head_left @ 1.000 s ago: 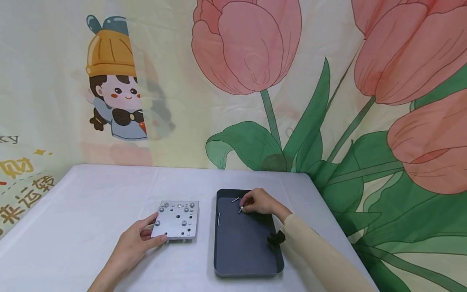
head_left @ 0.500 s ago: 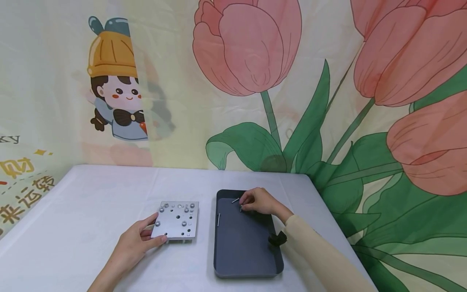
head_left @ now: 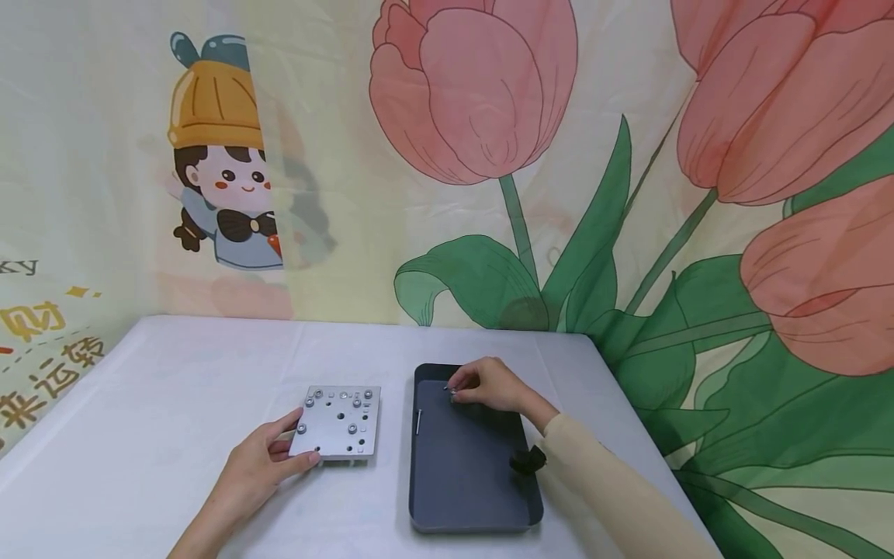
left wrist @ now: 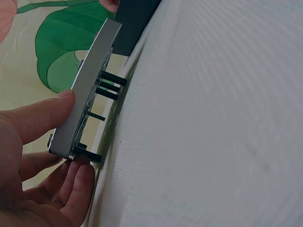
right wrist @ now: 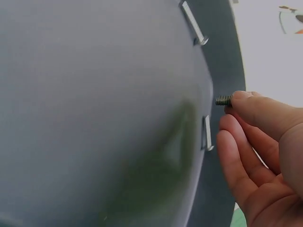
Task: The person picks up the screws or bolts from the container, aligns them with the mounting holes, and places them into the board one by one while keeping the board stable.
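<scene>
My left hand [head_left: 261, 458] grips a square silver metal plate [head_left: 338, 435] by its near left corner, thumb on one side and fingers on the other. Bolt heads and holes dot the plate's upper face. In the left wrist view several threaded screw shanks [left wrist: 113, 78] stick out from its underside, clear of the white cloth. Over the far end of a dark grey tray [head_left: 475, 481], my right hand [head_left: 492, 386] pinches a small screw [right wrist: 223, 100] between thumb and fingertips; its threaded end shows, the rest is hidden by the fingers.
Two loose screws lie in the tray: one along its left wall [right wrist: 194, 23], the other below my right fingertips [right wrist: 208, 133]. A black wrist-worn piece [head_left: 528, 460] overhangs the tray's right side. The white-covered table [head_left: 174, 388] ends at a printed wall cloth.
My right hand has shifted slightly left with the pinched screw, now overlapping the loose screw at the tray's far end. The left hand and the plate stay in place.
</scene>
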A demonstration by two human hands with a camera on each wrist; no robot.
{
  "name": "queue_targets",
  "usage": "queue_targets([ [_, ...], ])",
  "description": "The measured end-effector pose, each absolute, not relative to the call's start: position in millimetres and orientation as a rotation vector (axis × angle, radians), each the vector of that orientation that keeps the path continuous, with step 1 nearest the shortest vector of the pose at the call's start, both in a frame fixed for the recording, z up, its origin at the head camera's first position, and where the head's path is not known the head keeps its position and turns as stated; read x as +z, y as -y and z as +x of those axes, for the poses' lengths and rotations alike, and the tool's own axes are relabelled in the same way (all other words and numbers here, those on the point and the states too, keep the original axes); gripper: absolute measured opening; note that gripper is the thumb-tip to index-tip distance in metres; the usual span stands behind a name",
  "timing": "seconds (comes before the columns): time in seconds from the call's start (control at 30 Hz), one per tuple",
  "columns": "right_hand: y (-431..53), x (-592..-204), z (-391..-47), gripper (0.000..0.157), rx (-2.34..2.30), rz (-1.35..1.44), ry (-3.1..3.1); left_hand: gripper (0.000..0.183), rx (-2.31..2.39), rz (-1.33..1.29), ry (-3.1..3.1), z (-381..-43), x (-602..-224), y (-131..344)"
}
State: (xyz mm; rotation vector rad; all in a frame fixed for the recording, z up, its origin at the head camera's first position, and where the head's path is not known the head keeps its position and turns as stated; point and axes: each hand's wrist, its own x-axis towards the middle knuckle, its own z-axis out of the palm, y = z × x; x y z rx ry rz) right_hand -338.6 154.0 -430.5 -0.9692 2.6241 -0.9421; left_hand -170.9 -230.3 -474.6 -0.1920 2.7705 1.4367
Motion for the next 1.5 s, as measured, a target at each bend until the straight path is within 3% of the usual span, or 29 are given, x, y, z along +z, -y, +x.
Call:
queue_targets([
  [0.57, -108.1, -406.3, -317.0, 0.021, -1.120, -0.968, -2.572, 0.099, 1.427, -0.187, -2.785, -172.3, -476.4, 230.7],
  [1.5, -38.9, -409.2, -307.1, 0.020, -1.130, -1.014, -2.433, 0.100, 1.440, -0.187, -2.781, -171.2, -475.5, 230.0],
])
